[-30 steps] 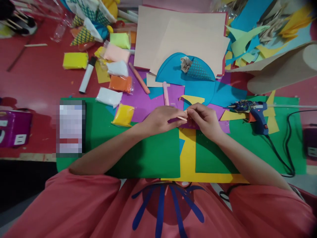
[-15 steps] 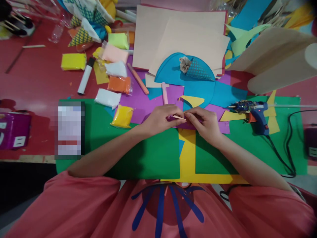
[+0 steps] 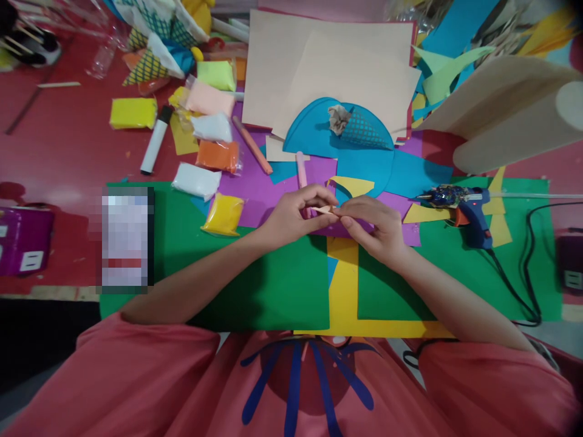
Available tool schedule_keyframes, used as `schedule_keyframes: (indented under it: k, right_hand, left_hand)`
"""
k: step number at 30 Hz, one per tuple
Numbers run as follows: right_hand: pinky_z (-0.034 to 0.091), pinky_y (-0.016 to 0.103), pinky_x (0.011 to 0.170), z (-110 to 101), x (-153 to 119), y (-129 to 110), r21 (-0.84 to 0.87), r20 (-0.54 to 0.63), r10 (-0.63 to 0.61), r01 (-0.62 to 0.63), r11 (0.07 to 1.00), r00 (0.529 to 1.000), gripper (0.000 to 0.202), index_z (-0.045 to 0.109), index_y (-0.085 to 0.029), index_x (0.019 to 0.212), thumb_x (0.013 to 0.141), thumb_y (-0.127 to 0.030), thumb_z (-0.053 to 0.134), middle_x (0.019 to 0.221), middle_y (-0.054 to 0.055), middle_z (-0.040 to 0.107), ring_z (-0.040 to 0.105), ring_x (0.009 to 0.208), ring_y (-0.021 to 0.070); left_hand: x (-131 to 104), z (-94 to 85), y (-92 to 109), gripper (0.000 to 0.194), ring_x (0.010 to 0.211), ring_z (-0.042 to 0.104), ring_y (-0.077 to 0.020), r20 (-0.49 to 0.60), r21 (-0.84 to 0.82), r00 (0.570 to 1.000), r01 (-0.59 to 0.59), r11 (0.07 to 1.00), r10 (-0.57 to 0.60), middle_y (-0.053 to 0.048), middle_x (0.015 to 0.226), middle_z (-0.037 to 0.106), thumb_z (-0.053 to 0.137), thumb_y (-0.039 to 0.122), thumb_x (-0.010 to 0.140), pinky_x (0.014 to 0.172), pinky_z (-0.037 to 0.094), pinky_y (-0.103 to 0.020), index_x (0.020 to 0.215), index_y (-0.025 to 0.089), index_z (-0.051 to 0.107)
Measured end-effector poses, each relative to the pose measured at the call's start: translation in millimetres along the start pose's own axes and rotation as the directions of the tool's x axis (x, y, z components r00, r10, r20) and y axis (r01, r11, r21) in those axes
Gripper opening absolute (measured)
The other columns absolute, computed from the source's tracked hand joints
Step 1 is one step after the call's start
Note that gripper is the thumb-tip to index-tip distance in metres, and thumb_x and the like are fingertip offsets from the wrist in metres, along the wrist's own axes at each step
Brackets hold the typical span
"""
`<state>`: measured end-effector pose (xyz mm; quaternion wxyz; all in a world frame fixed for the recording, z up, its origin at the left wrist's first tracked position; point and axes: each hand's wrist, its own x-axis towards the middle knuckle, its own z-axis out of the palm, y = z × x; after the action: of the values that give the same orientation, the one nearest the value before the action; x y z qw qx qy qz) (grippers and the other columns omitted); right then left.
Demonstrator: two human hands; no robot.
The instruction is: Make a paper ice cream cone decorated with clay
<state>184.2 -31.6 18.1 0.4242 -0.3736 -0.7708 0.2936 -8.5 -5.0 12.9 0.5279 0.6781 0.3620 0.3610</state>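
Over the purple sheet [image 3: 237,197], both hands meet with bent fingers. A small pale strip [image 3: 324,210], perhaps paper, is pinched in my left hand [image 3: 294,215]. My right hand [image 3: 378,224] has thumb and forefinger pressed together at the strip's right end. Fingers cover part of the strip. Just beyond the hands are a light pink stick [image 3: 301,170] and a yellow paper scrap [image 3: 353,184]. Farther off, a blue patterned paper cone [image 3: 367,130] with crumpled paper in its mouth lies on blue round sheets [image 3: 307,130].
A glue gun [image 3: 473,212] with a cord lies at right, near a large beige paper roll [image 3: 496,115]. Clay packets, including a yellow one [image 3: 224,214], a marker [image 3: 156,139] and a phone [image 3: 125,240] are at left. Green sheets [image 3: 273,279] lie in front.
My right hand's fingers have shifted and turned slightly at the strip's end. The strip now shows broader between the hands. My left hand has barely moved.
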Motion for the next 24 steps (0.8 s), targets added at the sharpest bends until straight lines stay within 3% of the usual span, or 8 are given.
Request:
schedule_keyframes:
  k: [3, 6, 12, 16, 18, 21, 24]
  right_hand:
    - [0.059, 0.032, 0.073, -1, 0, 2, -0.047, 0.003, -0.109, 0.109, 0.993, 0.994, 0.016, 0.072, -0.023, 0.096, 0.094, -0.023, 0.056, 0.091, 0.007, 0.076, 0.072, 0.087, 0.018]
    - [0.059, 0.031, 0.071, -2, 0, 3, -0.096, 0.024, -0.128, 0.13, 0.987, 0.991, 0.017, 0.072, -0.023, 0.097, 0.094, -0.024, 0.055, 0.091, 0.007, 0.076, 0.072, 0.087, 0.018]
    - [0.057, 0.032, 0.073, -4, 7, -3, -0.017, -0.03, 0.081, -0.081, 0.997, 0.996, 0.019, 0.071, -0.023, 0.085, 0.095, -0.027, 0.054, 0.083, 0.004, 0.075, 0.07, 0.079, 0.0171]
    - [0.057, 0.035, 0.077, -18, 27, 1, -0.054, -0.106, 0.196, -0.202, 0.978, 0.975, 0.014, 0.068, -0.025, 0.096, 0.096, -0.028, 0.054, 0.098, 0.005, 0.073, 0.069, 0.092, 0.0199]
    - [0.055, 0.041, 0.088, -26, 43, 15, -0.161, -0.08, 0.143, -0.155, 0.975, 0.986, 0.014, 0.065, -0.027, 0.105, 0.092, -0.028, 0.06, 0.109, 0.007, 0.07, 0.065, 0.103, 0.0238]
    - [0.046, 0.047, 0.103, -33, 67, 49, -0.285, -0.069, 0.11, -0.125, 0.95, 0.992, 0.031, 0.06, -0.028, 0.113, 0.084, -0.028, 0.071, 0.124, 0.01, 0.063, 0.053, 0.122, 0.0299]
    - [0.045, 0.049, 0.102, -30, 86, 88, -0.322, -0.054, 0.113, -0.124, 0.939, 0.992, 0.04, 0.055, -0.027, 0.114, 0.079, -0.031, 0.076, 0.115, 0.011, 0.064, 0.049, 0.124, 0.0335]
  left_hand:
    - [0, 0.0, 1, 0.044, 0.072, 0.066, -0.0118, 0.013, 0.017, 1.0, -0.001, 1.0, 0.001, -0.002, 0.08, 0.07, 0.065, 0.062, 0.081, 0.062, 0.051, -0.021, 0.088, 0.018, 0.064]
    - [0, -0.6, 1, 0.045, 0.073, 0.066, -0.0116, 0.028, 0.021, 0.999, 0.021, 1.0, -0.022, -0.003, 0.082, 0.07, 0.065, 0.062, 0.08, 0.063, 0.051, -0.021, 0.087, 0.018, 0.064]
    - [3, -3.1, -5, 0.029, 0.071, 0.063, -0.0098, 0.016, 0.071, 1.0, 0.017, 0.997, -0.019, -0.001, 0.081, 0.069, 0.064, 0.046, 0.084, 0.061, 0.047, -0.019, 0.086, 0.018, 0.062]
    - [7, -8.2, -10, 0.018, 0.066, 0.059, -0.0093, 0.01, 0.256, 1.0, 0.01, 0.967, -0.013, 0.001, 0.076, 0.066, 0.057, 0.037, 0.086, 0.059, 0.043, -0.02, 0.084, 0.019, 0.061]
    - [9, -12.7, -11, 0.016, 0.067, 0.058, -0.0109, 0.006, 0.419, 1.0, 0.001, 0.908, -0.004, 0.001, 0.076, 0.066, 0.057, 0.035, 0.086, 0.059, 0.04, -0.022, 0.084, 0.019, 0.06]
    - [14, -20.9, -14, 0.011, 0.071, 0.058, -0.0157, -0.024, 0.647, 1.0, 0.007, 0.762, 0.01, -0.001, 0.076, 0.066, 0.06, 0.03, 0.081, 0.063, 0.038, -0.027, 0.082, 0.019, 0.06]
    - [19, -26.6, -20, 0.01, 0.081, 0.06, -0.0214, -0.065, 0.747, 0.997, 0.026, 0.665, 0.033, -0.004, 0.083, 0.068, 0.061, 0.025, 0.077, 0.072, 0.041, -0.033, 0.085, 0.019, 0.061]
